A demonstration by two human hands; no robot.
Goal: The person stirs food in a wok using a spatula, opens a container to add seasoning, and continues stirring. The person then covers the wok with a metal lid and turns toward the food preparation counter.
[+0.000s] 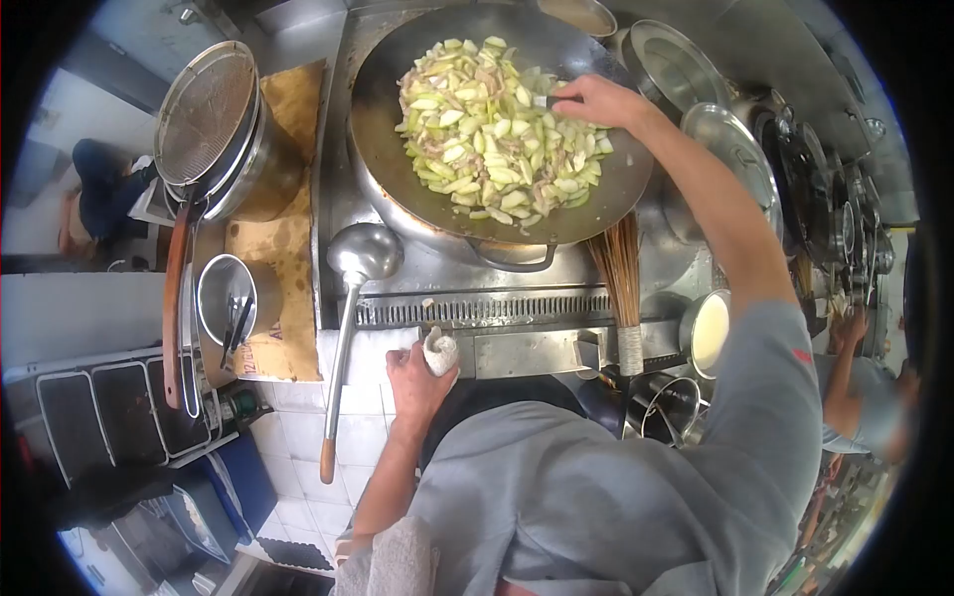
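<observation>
A large wok (606, 189) holds a heap of sliced pale-green vegetable with strips of meat (507, 129). Over the heap's right side, my right hand (606, 101) is closed on a dark-handled utensil (550, 100). Its working end is out of sight in the food, so I cannot tell its kind. At the stove's front edge, my left hand (417, 382) is closed around a bunched whitish cloth (439, 351). Left of that hand, a long ladle (364, 253) rests with its bowl on the stove and its wooden handle end over the tiled floor.
A round mesh strainer (207, 114) sits on a metal pot at the left, near a steel cup (234, 296) holding utensils. A bamboo brush (621, 278) stands right of the wok's handle. Metal bowls (676, 65) line the right side. Another person (855, 387) is at far right.
</observation>
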